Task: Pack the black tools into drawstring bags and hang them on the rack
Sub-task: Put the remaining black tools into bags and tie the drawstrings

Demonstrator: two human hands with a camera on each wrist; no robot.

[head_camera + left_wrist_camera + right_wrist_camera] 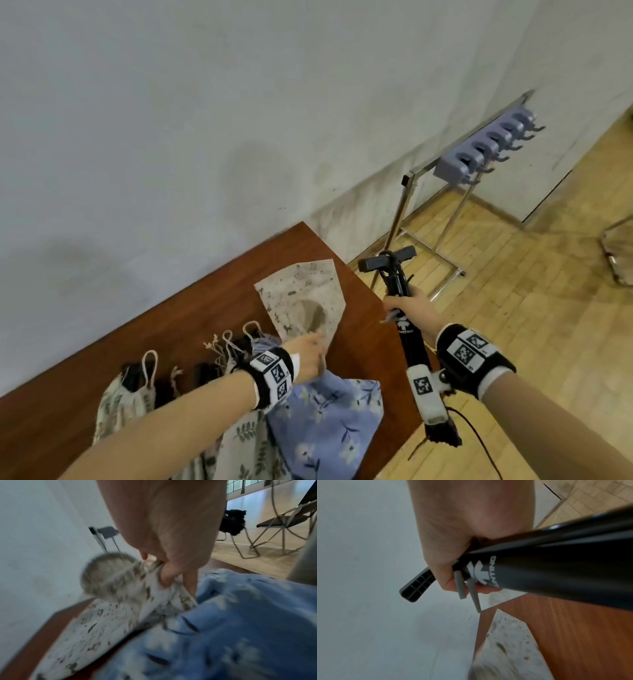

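Right grip (409, 308) wrapped round the shaft of a black pump-like tool (407, 337), fingers curled tight just below the T-handle; held off the right edge of the worktop (191, 308), handle end pointing far, base end near the wrist. White logo on the barrel and two grey nozzles by the fingers (448, 582) show in the right wrist view; a white tag with a marker sits on the near part of the barrel.

Left grip (306, 356) pinches the rim of a speckled white drawstring bag (301, 301), thumb and fingers (167, 574) closed on the fabric; mouth of the bag gapes open. Bag lies on the worktop near its far right corner, partly overlapping a blue floral bag (329, 421) on the near side.

Left of that: a leaf-print bag (120, 407) and more bags, cord loops (150, 366) pointing far. Dark items among them, can't tell what.

Rack (479, 161) stands on the wood floor, far right by the wall, row of lilac hook blocks, well apart from both hands.
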